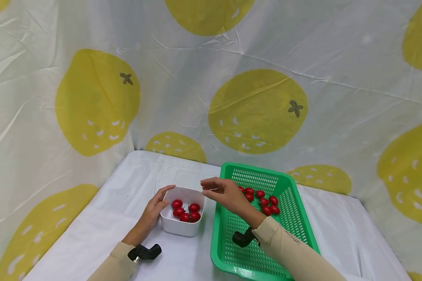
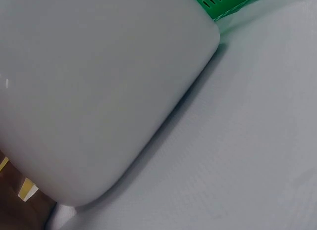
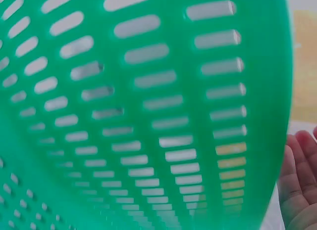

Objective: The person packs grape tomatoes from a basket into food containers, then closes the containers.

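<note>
A white square container (image 1: 180, 227) stands on the table with several cherry tomatoes (image 1: 184, 217) in it. My left hand (image 1: 151, 214) holds its left side, thumb over the rim and fingers along the outer wall. In the left wrist view the container wall (image 2: 104, 91) fills much of the frame. To the right, my right hand (image 1: 226, 195) hovers over the left rim of a green basket (image 1: 216, 234), its fingers pointing at the container and nothing seen in them. Its fingers (image 3: 299, 185) show past the basket wall in the right wrist view. More cherry tomatoes (image 1: 263, 201) lie in the basket.
White cloth (image 1: 183, 257) covers the table. A curtain (image 1: 172, 97) printed with yellow lemons hangs behind and at the sides. The basket's raised, slotted walls stand close to the container's right side. Each wrist carries a black camera mount (image 1: 145, 252).
</note>
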`<state>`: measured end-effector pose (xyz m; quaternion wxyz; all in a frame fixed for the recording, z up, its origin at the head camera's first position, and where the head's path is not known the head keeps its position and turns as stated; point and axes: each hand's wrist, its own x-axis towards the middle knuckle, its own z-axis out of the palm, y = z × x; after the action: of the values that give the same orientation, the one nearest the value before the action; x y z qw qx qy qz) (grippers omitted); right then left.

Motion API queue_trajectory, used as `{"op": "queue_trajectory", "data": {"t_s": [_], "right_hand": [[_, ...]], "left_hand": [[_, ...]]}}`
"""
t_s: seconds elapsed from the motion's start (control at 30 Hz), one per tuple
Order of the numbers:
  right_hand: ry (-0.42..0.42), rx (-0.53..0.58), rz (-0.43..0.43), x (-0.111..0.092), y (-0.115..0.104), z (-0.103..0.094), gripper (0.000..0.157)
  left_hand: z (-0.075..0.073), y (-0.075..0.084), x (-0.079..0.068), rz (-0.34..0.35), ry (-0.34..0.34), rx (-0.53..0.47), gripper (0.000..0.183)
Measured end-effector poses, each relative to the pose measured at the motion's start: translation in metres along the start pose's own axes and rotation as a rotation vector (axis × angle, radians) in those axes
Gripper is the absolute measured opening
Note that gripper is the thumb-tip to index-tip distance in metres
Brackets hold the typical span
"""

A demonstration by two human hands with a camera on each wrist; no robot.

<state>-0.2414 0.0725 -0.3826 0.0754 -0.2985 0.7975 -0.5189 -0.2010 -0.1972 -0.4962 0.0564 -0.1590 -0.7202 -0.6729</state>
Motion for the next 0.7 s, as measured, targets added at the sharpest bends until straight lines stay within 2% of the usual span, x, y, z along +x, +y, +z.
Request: {"op": "queue_trajectory", "data": {"t_s": [0.3,0.43,0.7], "right_hand": [[0.078,-0.017,0.033,-0.012,0.004,-0.026,0.03],[0.086,-0.016,0.045,-0.016,0.014,-0.038,0.034],[0.136,-0.057,0.12,-0.019,0.038,-0.058,0.043]], "left_hand": [[0.001,0.002,0.0,0.008,-0.001,-0.002,0.044],[0.001,0.002,0.0,0.007,-0.004,-0.005,0.044],[0.001,0.004,0.0,0.004,0.001,-0.02,0.045]]}}
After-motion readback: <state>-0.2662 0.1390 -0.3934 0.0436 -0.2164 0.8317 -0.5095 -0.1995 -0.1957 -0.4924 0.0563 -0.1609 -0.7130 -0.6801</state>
